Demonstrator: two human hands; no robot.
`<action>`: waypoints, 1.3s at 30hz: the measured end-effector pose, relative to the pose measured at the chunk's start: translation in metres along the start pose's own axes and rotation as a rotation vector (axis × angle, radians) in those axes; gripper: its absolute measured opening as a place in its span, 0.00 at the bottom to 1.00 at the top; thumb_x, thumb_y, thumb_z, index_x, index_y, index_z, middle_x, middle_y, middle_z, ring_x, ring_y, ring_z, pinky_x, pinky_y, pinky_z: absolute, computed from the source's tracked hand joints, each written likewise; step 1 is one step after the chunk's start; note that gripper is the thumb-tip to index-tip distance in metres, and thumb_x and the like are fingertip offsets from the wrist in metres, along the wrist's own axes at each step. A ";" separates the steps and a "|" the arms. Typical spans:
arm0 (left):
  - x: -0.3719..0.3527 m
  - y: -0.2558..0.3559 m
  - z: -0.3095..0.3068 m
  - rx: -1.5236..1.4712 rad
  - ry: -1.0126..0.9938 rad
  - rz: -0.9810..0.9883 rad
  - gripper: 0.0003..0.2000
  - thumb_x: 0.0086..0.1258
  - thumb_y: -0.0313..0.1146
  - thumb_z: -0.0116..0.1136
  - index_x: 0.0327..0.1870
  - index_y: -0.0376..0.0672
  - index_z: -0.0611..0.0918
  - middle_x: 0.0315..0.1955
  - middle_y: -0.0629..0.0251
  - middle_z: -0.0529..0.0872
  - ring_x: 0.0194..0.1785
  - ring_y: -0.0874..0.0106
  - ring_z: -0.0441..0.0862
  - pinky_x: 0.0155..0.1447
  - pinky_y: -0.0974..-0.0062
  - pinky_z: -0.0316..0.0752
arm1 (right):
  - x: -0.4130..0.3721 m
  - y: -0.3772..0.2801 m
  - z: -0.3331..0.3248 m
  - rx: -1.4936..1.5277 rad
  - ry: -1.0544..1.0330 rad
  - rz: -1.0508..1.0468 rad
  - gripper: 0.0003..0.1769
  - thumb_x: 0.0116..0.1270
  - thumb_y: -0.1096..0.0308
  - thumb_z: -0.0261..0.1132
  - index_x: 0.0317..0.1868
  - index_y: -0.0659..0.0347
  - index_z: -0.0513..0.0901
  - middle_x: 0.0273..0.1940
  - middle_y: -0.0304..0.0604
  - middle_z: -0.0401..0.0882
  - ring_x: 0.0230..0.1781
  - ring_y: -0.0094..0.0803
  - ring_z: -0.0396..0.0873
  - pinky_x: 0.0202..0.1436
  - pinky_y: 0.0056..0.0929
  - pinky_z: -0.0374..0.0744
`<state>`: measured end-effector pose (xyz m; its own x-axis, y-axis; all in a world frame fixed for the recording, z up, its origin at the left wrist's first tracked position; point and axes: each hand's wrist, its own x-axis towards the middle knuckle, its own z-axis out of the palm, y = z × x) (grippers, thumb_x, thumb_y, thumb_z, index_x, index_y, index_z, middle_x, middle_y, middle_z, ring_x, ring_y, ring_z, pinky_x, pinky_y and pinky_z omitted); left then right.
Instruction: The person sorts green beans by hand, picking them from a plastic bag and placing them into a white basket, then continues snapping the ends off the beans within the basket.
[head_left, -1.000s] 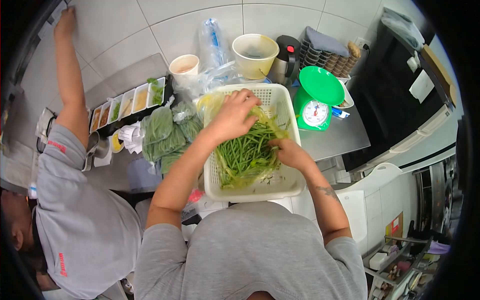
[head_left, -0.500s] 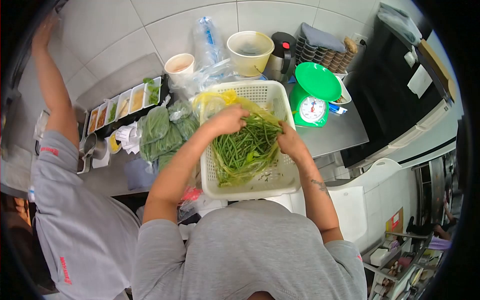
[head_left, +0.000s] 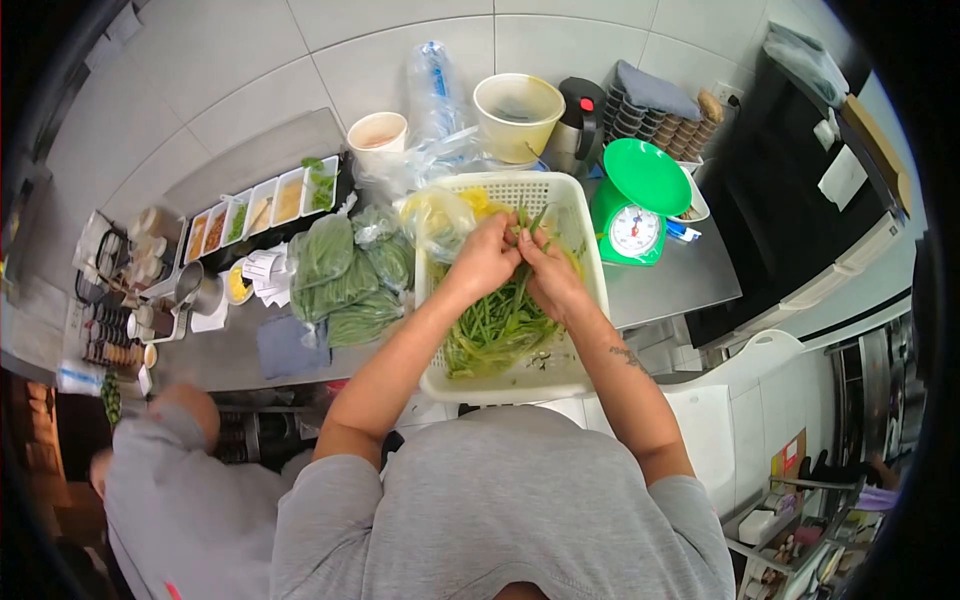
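Observation:
Both hands meet over a white perforated basket point(head_left: 515, 390). My left hand point(head_left: 488, 258) is closed, its fingers pinching a few long green vegetable stalks point(head_left: 538, 216). My right hand point(head_left: 550, 278) is closed on the same stalks, right beside the left, thumb and fingers together. Below them a heap of thin green stalks with some leaves point(head_left: 495, 330) lies in a yellow plastic bag point(head_left: 480, 203) inside the basket. The bag's crumpled upper part rests at the back left, near my left wrist. My fingers partly hide the held stalks.
A green dial scale point(head_left: 635, 232) stands right of the basket. Bagged greens point(head_left: 325, 265) and a row of ingredient trays point(head_left: 262, 212) lie to the left. Behind are a yellowish tub point(head_left: 518, 115), a paper tub point(head_left: 378, 130) and a jug point(head_left: 575, 125). A co-worker point(head_left: 190, 500) bends at lower left.
My hands have left the bag's edges and come together, now holding several stalks above the heap. The co-worker's raised arm is gone from the upper left; that person now bends lower.

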<state>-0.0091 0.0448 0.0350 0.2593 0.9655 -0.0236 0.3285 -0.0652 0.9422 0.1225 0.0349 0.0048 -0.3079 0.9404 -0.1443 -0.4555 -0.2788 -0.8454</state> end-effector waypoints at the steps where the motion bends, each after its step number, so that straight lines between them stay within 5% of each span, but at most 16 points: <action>1: 0.001 -0.013 0.003 -0.017 0.006 0.026 0.15 0.66 0.23 0.52 0.54 0.32 0.72 0.37 0.58 0.79 0.35 0.73 0.79 0.35 0.76 0.76 | -0.004 -0.005 0.003 -0.030 -0.011 0.019 0.23 0.73 0.59 0.53 0.62 0.63 0.66 0.54 0.45 0.72 0.56 0.32 0.69 0.57 0.29 0.68; 5: -0.010 -0.015 -0.008 -0.152 -0.030 0.021 0.15 0.67 0.24 0.49 0.55 0.34 0.74 0.38 0.59 0.81 0.36 0.73 0.79 0.38 0.76 0.75 | 0.000 -0.001 -0.013 -0.043 -0.048 0.059 0.16 0.69 0.68 0.54 0.55 0.63 0.70 0.41 0.39 0.75 0.37 0.27 0.73 0.43 0.25 0.72; 12: 0.003 0.002 -0.026 0.183 0.319 0.191 0.10 0.66 0.28 0.55 0.46 0.34 0.78 0.29 0.63 0.82 0.32 0.75 0.78 0.39 0.76 0.74 | -0.004 -0.012 -0.016 -0.082 -0.203 0.098 0.17 0.60 0.76 0.52 0.50 0.68 0.75 0.35 0.41 0.75 0.29 0.26 0.71 0.35 0.23 0.71; 16: 0.008 0.000 -0.030 0.031 0.102 0.118 0.08 0.63 0.30 0.59 0.38 0.35 0.77 0.25 0.64 0.80 0.30 0.77 0.76 0.36 0.76 0.73 | -0.010 -0.017 -0.010 -0.181 -0.175 0.105 0.16 0.62 0.75 0.52 0.49 0.70 0.76 0.33 0.42 0.76 0.26 0.26 0.70 0.32 0.22 0.70; 22: -0.012 0.009 -0.031 0.735 0.196 0.604 0.04 0.61 0.25 0.54 0.35 0.37 0.75 0.31 0.53 0.78 0.35 0.59 0.80 0.38 0.63 0.75 | -0.019 -0.022 -0.010 -0.387 -0.176 0.144 0.13 0.65 0.72 0.53 0.45 0.69 0.77 0.30 0.40 0.75 0.23 0.24 0.69 0.28 0.22 0.69; 25: -0.017 -0.009 -0.020 0.844 0.155 0.685 0.03 0.61 0.24 0.52 0.34 0.38 0.75 0.34 0.53 0.78 0.38 0.56 0.80 0.39 0.58 0.74 | -0.032 -0.028 -0.006 -0.498 -0.160 0.168 0.12 0.66 0.70 0.53 0.45 0.69 0.77 0.28 0.38 0.72 0.21 0.23 0.66 0.25 0.22 0.66; 28: -0.015 -0.017 -0.029 0.676 0.197 0.485 0.03 0.63 0.25 0.53 0.33 0.36 0.74 0.30 0.57 0.78 0.34 0.62 0.79 0.36 0.66 0.73 | -0.041 -0.032 -0.005 -0.317 -0.126 0.237 0.13 0.66 0.70 0.52 0.45 0.69 0.78 0.26 0.36 0.70 0.20 0.21 0.62 0.24 0.20 0.62; 31: -0.018 -0.009 -0.035 0.243 0.043 0.422 0.05 0.66 0.27 0.54 0.36 0.35 0.74 0.26 0.62 0.77 0.30 0.71 0.77 0.36 0.72 0.73 | -0.044 -0.033 -0.010 -0.158 -0.129 0.283 0.13 0.66 0.71 0.53 0.45 0.69 0.78 0.25 0.35 0.69 0.19 0.20 0.60 0.23 0.18 0.60; 34: -0.018 -0.005 -0.033 0.131 -0.126 0.269 0.06 0.66 0.28 0.56 0.37 0.35 0.75 0.24 0.66 0.76 0.28 0.78 0.73 0.35 0.77 0.71 | -0.044 -0.034 -0.012 -0.136 -0.150 0.308 0.13 0.66 0.71 0.54 0.45 0.68 0.78 0.25 0.35 0.70 0.19 0.20 0.60 0.22 0.18 0.60; 37: -0.017 -0.007 -0.031 0.232 -0.062 0.292 0.04 0.65 0.25 0.55 0.35 0.36 0.73 0.25 0.61 0.77 0.28 0.69 0.77 0.33 0.73 0.72 | -0.045 -0.033 -0.012 -0.163 -0.155 0.291 0.12 0.67 0.71 0.55 0.46 0.68 0.78 0.26 0.35 0.71 0.19 0.20 0.61 0.22 0.18 0.60; 39: -0.022 -0.009 -0.020 0.435 0.167 0.501 0.04 0.64 0.23 0.54 0.34 0.36 0.72 0.25 0.57 0.77 0.28 0.61 0.77 0.32 0.67 0.71 | -0.045 -0.032 -0.013 -0.215 -0.162 0.256 0.12 0.68 0.71 0.55 0.47 0.68 0.77 0.26 0.36 0.71 0.20 0.19 0.62 0.22 0.18 0.60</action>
<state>-0.0358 0.0293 0.0338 0.3434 0.8158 0.4653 0.5491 -0.5763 0.6053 0.1613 0.0043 0.0314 -0.5254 0.7976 -0.2964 -0.1662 -0.4378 -0.8836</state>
